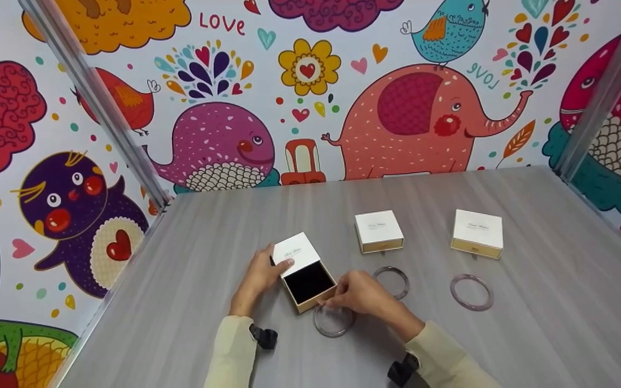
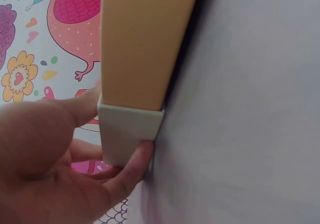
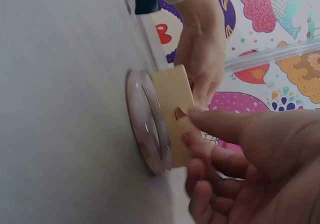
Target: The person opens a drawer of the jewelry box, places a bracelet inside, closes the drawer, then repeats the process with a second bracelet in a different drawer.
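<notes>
My left hand (image 1: 256, 277) grips the white sleeve (image 1: 297, 251) of a small jewellery box, thumb on top. In the left wrist view, fingers hold the sides of that sleeve. The tan drawer (image 1: 317, 296) is slid partway out toward me, its black inside showing. At the drawer's front, my right hand (image 1: 363, 293) pinches the small pull tab (image 3: 180, 112) between thumb and index finger. Just in front of the drawer a translucent greyish bangle (image 1: 334, 337) lies on the table, partly hidden by the right hand in the head view.
Two closed white-and-gold boxes stand farther back, one in the middle (image 1: 379, 229) and one to the right (image 1: 476, 230). Before them lie a second bangle (image 1: 407, 281) and a third bangle (image 1: 454, 291). A patterned wall (image 1: 310, 129) borders the grey table (image 1: 558, 302).
</notes>
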`<state>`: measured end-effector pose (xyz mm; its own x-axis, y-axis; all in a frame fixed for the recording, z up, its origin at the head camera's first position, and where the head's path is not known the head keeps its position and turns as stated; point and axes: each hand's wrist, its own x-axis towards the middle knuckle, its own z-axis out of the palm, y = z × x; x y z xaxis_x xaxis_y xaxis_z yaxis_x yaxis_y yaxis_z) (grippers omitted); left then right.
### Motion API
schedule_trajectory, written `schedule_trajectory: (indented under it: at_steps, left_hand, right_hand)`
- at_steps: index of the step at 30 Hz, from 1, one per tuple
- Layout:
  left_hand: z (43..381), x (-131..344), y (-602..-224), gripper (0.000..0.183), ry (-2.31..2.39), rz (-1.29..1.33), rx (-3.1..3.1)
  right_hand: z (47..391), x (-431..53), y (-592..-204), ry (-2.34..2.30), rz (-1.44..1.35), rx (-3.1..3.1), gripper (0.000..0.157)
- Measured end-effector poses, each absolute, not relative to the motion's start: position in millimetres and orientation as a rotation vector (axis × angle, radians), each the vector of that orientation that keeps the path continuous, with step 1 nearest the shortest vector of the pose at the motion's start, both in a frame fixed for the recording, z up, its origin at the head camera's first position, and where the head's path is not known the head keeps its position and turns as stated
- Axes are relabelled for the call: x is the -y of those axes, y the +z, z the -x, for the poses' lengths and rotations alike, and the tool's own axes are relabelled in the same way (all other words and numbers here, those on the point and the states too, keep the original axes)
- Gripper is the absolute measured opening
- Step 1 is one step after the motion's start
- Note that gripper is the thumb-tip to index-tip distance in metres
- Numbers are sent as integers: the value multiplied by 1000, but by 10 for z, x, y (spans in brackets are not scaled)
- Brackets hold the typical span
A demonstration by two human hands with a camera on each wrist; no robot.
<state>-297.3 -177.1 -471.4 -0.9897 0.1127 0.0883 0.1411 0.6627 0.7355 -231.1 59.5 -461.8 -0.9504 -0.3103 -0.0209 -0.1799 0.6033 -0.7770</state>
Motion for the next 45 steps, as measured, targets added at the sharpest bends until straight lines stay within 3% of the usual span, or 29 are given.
schedule_trajectory:
  at_steps: [45]
  left_hand:
    - [2985,1761,-4715,73,-1251,170,2874]
  right_hand:
    - [2296,-653,-4598,-998,294,-2859,23]
